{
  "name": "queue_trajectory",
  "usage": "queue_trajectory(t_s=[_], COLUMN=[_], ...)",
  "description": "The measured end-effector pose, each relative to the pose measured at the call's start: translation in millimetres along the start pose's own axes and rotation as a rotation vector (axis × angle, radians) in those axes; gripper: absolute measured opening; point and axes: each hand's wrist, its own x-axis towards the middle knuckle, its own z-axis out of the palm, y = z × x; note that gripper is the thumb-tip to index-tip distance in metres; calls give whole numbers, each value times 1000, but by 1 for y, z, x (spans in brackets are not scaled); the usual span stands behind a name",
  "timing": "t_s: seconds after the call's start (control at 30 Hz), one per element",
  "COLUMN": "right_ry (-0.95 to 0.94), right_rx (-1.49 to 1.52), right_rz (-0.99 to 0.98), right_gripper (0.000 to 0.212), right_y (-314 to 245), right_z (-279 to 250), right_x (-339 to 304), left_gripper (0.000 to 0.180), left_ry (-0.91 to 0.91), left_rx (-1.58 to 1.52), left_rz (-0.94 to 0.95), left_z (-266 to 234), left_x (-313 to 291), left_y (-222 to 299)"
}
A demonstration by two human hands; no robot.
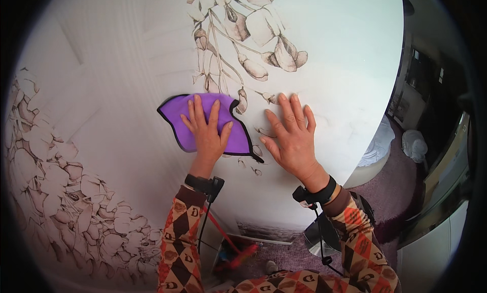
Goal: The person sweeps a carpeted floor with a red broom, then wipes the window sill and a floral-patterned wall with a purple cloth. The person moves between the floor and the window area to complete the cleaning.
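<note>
A purple cloth (177,121) with black edging lies spread against a pale surface (345,49) printed with brown flower drawings. On top of it rests my left hand (205,136), open and flat, its fingers stretched out and apart, pressing the cloth without gripping it. One corner of the cloth, at its lower right, ends in a short black loop (258,158). Just right of the cloth, my right hand (294,138) is spread open over the bare printed surface, near a drawn flower bud. Nothing is in it. Both wrists wear black bands with cables.
Beyond the surface's curved right edge are a round pale seat (373,169), a clear plastic-wrapped bundle (414,145) and a purple carpet (378,212). A blurred red object (243,256) and a shiny metal round thing (322,234) are low, near my body.
</note>
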Motion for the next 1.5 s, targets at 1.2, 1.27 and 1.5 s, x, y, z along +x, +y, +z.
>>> queue_trajectory(t_s=[1.2,1.27,1.5], right_ry=[90,135,380], right_rx=[-146,-155,-50], right_rz=[193,159,25], right_gripper=[58,56,54], right_y=[94,98,75], right_z=[-119,-127,-124], right_x=[-93,-79,-25], left_gripper=[48,49,51], left_ry=[-105,-109,23], left_rx=[-60,-120,-81], left_rz=[358,365,316], left_z=[65,52,28], left_x=[-25,14,89], left_y=[243,249,249])
